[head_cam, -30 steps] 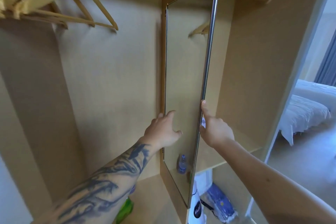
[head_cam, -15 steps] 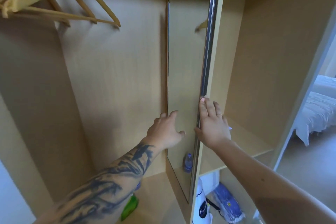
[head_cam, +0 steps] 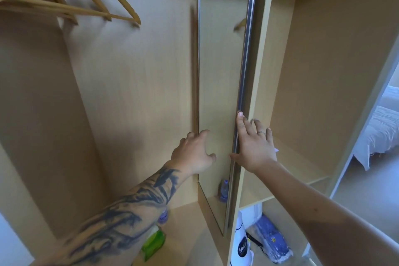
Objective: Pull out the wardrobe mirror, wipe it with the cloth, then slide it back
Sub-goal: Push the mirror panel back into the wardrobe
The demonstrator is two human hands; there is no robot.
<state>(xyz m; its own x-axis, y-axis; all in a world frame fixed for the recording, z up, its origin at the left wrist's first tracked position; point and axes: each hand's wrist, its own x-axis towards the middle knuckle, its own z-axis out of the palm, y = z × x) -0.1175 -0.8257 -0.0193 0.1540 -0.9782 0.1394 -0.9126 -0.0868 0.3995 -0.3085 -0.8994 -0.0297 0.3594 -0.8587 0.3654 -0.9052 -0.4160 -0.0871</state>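
The tall pull-out mirror (head_cam: 218,75) stands edge-on beside the wardrobe's centre partition (head_cam: 260,84), its metal front frame (head_cam: 245,75) nearly flush with the partition's edge. My right hand (head_cam: 252,147) lies flat with straight fingers against that frame and the partition. My left hand (head_cam: 195,153) hovers in front of the mirror's glass with fingers loosely spread, holding nothing. A green cloth-like thing (head_cam: 154,244) lies on the wardrobe floor under my left forearm.
Wooden hangers (head_cam: 71,4) hang at the upper left. A small bottle (head_cam: 163,217) stands on the left floor. A white paper bag (head_cam: 243,244) and a blue package (head_cam: 272,242) sit below the right shelf (head_cam: 287,181). A bed (head_cam: 380,134) shows at far right.
The mirror has slid back into the wardrobe toward the partition. My right hand went from pinching its edge to lying flat on the frame; my left hand stayed close to the glass.
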